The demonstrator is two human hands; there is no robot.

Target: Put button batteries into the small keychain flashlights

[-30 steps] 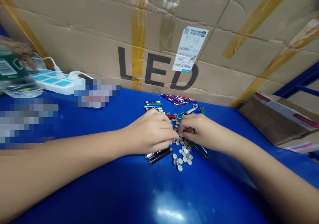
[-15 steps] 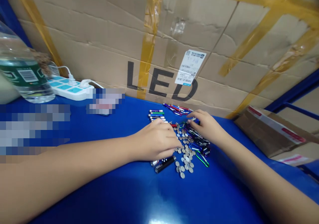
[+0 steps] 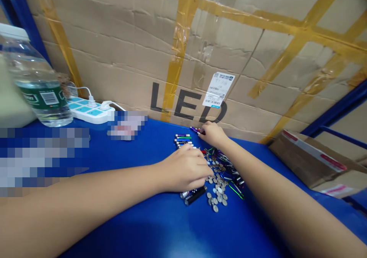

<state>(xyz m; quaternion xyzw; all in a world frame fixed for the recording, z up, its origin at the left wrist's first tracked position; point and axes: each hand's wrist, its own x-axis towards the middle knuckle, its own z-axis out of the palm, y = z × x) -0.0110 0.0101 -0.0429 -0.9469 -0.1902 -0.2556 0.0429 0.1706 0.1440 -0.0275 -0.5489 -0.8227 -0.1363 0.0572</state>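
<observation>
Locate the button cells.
In the head view, the button cells lie heaped on the blue table, right of the left hand and beside a black penlight.

Silver button cells (image 3: 218, 196) lie beside what seem mini flashlights (image 3: 195, 195).

Place: a stockroom or packing area, as I read it from my remote view.
Work surface: a blue-topped bench (image 3: 143, 227), bare of any household finish.
Far edge: a large corrugated carton (image 3: 123, 51) stands along it, with amber packing tape (image 3: 179, 55), a printed "LED" and a shipping label (image 3: 218, 90).
Far left corner: a white power strip (image 3: 86, 113) and a water bottle (image 3: 37, 74).
Right corner: a smaller carton (image 3: 309, 158) before blue steel racking (image 3: 335, 112).
Centre: button cells (image 3: 216, 196) lying in a loose pile, as I see on a parts bench.
</observation>
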